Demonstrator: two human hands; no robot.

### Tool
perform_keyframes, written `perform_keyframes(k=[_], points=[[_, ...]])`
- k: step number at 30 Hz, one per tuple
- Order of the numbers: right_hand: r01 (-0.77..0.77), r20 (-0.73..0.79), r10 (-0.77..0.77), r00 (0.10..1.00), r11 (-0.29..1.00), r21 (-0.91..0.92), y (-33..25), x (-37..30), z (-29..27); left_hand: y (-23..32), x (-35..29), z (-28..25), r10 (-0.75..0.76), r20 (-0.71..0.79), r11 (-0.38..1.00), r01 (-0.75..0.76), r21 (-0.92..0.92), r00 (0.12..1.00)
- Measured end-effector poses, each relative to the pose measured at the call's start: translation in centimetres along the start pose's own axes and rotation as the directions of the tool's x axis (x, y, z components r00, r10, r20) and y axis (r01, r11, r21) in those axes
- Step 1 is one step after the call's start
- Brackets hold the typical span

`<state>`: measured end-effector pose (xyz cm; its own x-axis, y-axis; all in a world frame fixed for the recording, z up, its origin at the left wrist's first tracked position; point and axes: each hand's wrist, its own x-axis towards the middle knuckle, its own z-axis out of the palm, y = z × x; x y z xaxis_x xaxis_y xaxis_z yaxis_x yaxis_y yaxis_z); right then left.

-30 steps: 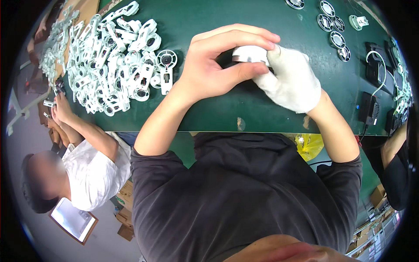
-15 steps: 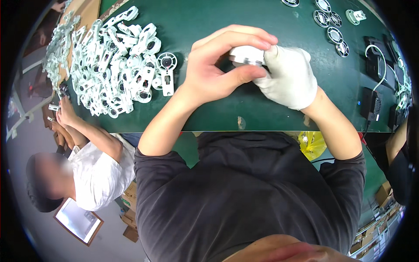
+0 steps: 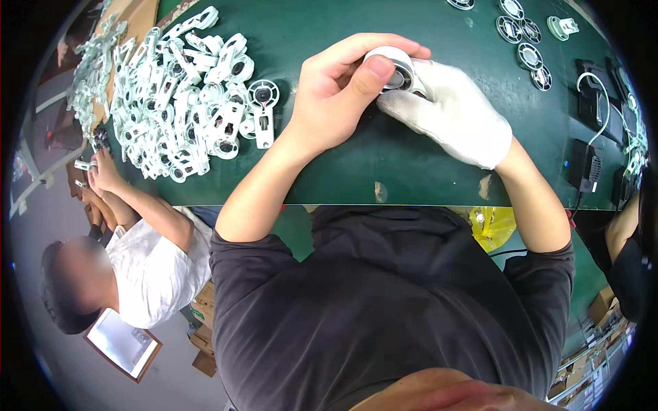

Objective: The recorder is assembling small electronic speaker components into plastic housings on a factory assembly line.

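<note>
Above the green table [image 3: 329,179], a white round housing with a silvery ring [image 3: 404,71] is held between my two hands. My bare left hand [image 3: 327,96] wraps its far side, the thumb pressed on the ring's face. My right hand [image 3: 460,113], in a white glove, grips the same part from the right. Its fingers are partly hidden behind the part, and the thumb lies along the near edge. The ring's dark, open inside shows tilted toward me. Much of the white body is covered by my fingers.
Left of my hands lies a big pile of white parts with round heads [image 3: 171,109]. Several round rings [image 3: 529,56] and a white piece [image 3: 562,27] lie far right. Black adapters with cables [image 3: 585,164] line the right edge. A co-worker [image 3: 161,274] sits at the left.
The white housing has been turned so its ring face shows more toward me. My left thumb moved onto the face. My gloved right hand shifted slightly right and its grip loosened from a fist-like hold.
</note>
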<state>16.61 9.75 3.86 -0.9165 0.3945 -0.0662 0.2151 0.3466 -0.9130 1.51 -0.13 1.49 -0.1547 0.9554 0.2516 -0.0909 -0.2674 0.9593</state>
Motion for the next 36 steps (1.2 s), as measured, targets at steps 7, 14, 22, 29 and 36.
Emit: perform_keyframes(k=[7, 14, 22, 29, 36], points=[[-0.247, 0.3, 0.088, 0.95, 0.798, 0.549, 0.8, -0.2, -1.1, 0.0, 0.0, 0.7, -0.082, -0.103, 0.997, 0.083, 0.003, 0.991], [-0.276, 0.31, 0.126, 0.942, 0.819, 0.503, 0.1, -0.1, -0.7, -0.7, -0.5, 1.7, 0.002, -0.239, 0.99, 0.032, 0.139, 0.971], [-0.34, 0.374, 0.156, 0.914, 0.796, 0.501, 0.0, -0.1, -0.9, -1.4, -0.8, 1.8, 0.044, -0.257, 0.979, 0.009, 0.202, 0.965], [-0.035, 0.055, 0.025, 0.998, 0.981, 0.19, 0.9, -0.2, 0.4, -0.8, -0.5, 1.1, -0.024, -0.162, 0.991, 0.046, 0.129, 0.987], [0.118, -0.089, -0.138, 0.986, 0.973, -0.196, 0.5, -0.6, 0.5, 0.2, -0.3, 0.7, -0.014, -0.05, 0.999, 0.016, 0.036, 0.999]])
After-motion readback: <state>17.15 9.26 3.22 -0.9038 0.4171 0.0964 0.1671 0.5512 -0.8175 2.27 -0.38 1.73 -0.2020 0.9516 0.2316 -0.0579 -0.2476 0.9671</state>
